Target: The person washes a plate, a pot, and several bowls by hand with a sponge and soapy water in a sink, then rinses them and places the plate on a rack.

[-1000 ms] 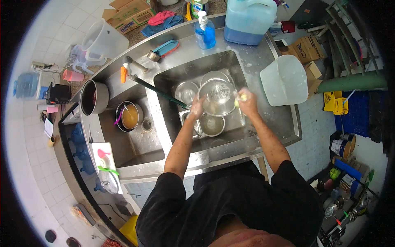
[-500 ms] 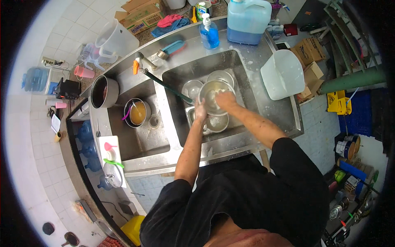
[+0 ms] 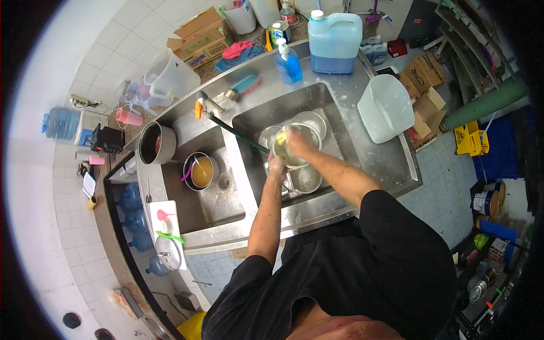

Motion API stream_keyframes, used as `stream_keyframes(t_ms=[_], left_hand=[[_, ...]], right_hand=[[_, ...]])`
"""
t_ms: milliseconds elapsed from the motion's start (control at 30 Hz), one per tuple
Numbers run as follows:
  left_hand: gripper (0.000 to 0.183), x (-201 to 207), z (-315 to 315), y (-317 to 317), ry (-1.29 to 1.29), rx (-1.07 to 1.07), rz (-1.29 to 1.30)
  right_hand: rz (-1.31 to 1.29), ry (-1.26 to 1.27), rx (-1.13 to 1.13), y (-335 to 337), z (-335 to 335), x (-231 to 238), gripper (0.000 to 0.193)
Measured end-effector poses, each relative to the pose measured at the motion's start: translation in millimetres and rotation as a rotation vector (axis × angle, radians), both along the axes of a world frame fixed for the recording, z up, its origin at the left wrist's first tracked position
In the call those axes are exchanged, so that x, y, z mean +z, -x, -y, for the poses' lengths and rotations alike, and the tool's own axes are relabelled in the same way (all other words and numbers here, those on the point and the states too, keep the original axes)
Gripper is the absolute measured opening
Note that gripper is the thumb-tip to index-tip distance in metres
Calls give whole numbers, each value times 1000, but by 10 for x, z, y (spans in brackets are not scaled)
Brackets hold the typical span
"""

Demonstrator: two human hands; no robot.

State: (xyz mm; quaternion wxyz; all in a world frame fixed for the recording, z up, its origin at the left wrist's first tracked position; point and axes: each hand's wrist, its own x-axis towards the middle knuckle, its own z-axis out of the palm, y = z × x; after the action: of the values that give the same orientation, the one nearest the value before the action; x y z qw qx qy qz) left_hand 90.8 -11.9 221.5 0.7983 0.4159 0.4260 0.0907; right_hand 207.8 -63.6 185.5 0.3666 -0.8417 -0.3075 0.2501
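A round metal bowl is tilted up toward me over the right sink basin. My left hand is closed on its near left rim. Inside the bowl, at its far left wall, my right hand is closed around a yellowish sponge, which shows only in part. Other metal bowls lie in the basin around it: one bowl behind, one bowl to the left, and a container with cloudy water on the near side. A dark green hose runs from the tap to the held bowl's left.
A pot with yellowish liquid stands in the left basin. Another pot sits at the counter's left. A blue soap bottle, a large jug and a translucent tub stand along the back and right.
My right hand has moved to the bowl's far left wall, and the sponge now shows. The bowl is tilted more, with my left hand still on its rim. The whole view has shifted slightly.
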Motion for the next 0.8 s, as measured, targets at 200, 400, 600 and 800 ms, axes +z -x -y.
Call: stream_keyframes(t_ms=[200,400,600,800], left_hand=[[62,284,-168,184,-163,-189,-134],[63,2,-102,162,-120,-335,-112],[56,139,-314,-66,-168,-216,-240],[44,176,-578,-283,-220,-636,-293]], right_hand=[[506,520,1079,-66,330,582,36],[1383,-88,1455,-376,369,602,32],[129,363,660,253,612,669,53],[79,89,633,303,776,495,48]])
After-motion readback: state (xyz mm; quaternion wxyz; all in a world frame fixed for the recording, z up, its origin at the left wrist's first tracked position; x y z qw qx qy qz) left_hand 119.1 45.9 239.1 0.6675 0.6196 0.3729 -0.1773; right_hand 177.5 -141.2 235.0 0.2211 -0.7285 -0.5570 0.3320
